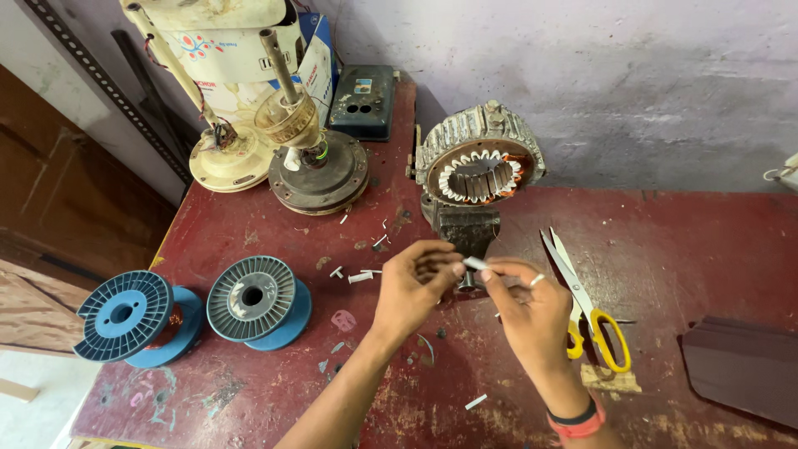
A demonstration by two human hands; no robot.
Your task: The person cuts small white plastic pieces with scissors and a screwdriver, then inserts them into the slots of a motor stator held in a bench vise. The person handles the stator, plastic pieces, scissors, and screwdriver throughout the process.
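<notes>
Two blue spools [137,317] lie at the left of the red table [682,249], then the left hand [416,287] and right hand [532,312] pinch together one small white strip [475,263] before the stator [480,166], yellow-handled scissors [582,303] beside.

Head view: from above the red workbench [698,249] near edge — looking down and forward toward the back wall [598,83].
Nearness: close — both hands mid-frame.
Shared views: only one.
</notes>
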